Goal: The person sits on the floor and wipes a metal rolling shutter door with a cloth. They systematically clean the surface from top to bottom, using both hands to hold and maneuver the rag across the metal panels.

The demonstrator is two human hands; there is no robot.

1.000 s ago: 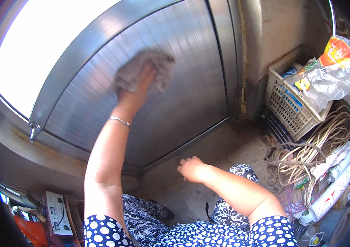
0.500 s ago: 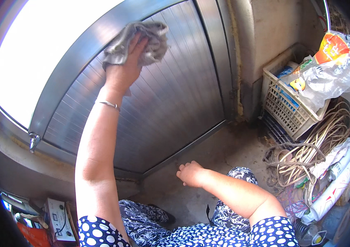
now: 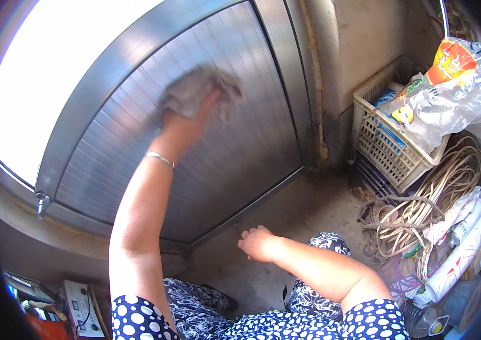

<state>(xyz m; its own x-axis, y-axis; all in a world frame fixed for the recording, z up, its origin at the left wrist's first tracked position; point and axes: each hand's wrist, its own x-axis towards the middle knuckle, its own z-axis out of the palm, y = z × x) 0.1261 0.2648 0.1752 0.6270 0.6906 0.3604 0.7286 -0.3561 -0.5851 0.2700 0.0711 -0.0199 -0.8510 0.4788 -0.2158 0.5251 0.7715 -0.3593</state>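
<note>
My left hand (image 3: 188, 126) presses a crumpled grey cloth (image 3: 184, 93) against the ridged metal panel (image 3: 246, 141) of a door. Both hand and cloth are smeared by motion, and a bracelet circles that wrist. The panel has a smooth metal frame (image 3: 76, 105) round it. Low in front of me, my right hand (image 3: 258, 243) hangs over the floor near my knee, apart from the door. Its fingers are curled in loosely, and nothing shows in them.
At the right stands a cream plastic crate (image 3: 388, 150) with clear plastic bags (image 3: 450, 110) on top. Coiled rope and cable (image 3: 422, 218), white rolls (image 3: 458, 255) and bottles (image 3: 422, 323) lie nearer me. A white box with a dial (image 3: 82, 306) sits at lower left.
My left hand has slid down the door panel and slightly to the right with the cloth. My right hand has barely shifted.
</note>
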